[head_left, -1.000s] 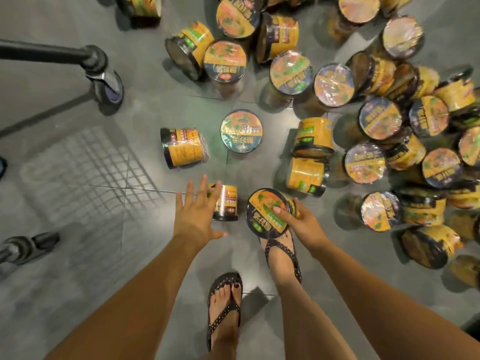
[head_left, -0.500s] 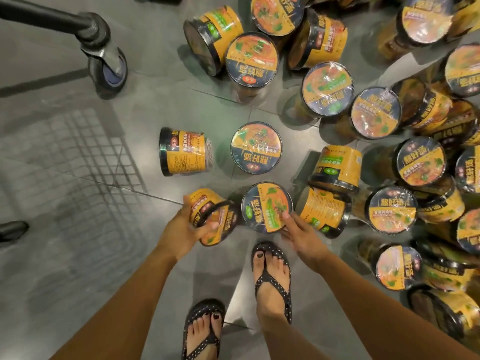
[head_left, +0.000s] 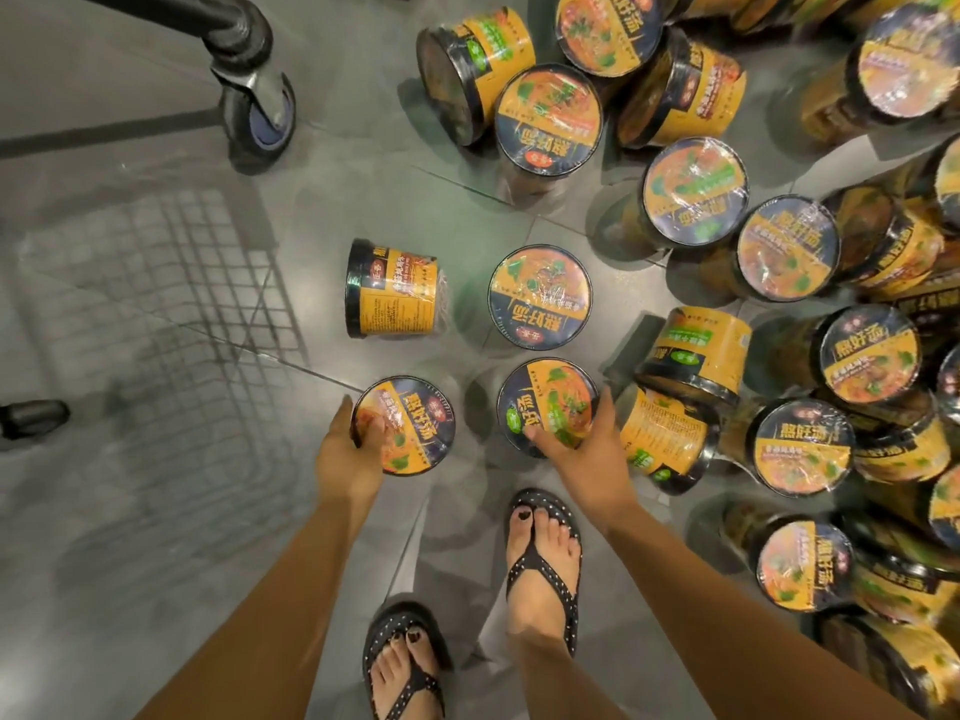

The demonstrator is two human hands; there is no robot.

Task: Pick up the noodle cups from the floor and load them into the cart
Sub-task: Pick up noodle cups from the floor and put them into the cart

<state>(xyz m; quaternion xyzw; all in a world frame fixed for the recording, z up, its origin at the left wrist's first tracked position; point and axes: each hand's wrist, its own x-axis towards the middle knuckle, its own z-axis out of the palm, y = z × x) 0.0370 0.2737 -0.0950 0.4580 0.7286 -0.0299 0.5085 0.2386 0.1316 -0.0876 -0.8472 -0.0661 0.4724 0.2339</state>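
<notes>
Noodle cups (head_left: 696, 192): most sit on the floor (head_left: 130, 537), piled across the right half of frame, some lid-up, some tipped on their sides. Two are being grasped at centre frame, just above the sandalled feet (head_left: 543, 553). Left hand (head_left: 345, 459) curls round the near rim of one cup (head_left: 410, 426), lid facing the camera. Right hand (head_left: 587, 454) clamps a second cup (head_left: 548, 402), thumb up its right side, fingertips on the near lid edge. One cup per hand looks like batching to cut trips. Both arms reach down nearly straight. Cart (head_left: 228, 23): only frame tube and caster (head_left: 260, 106) show at upper left, plus a grid shadow (head_left: 171, 304); basket is out of view. Can't tell if either held cup is clear of the floor.
</notes>
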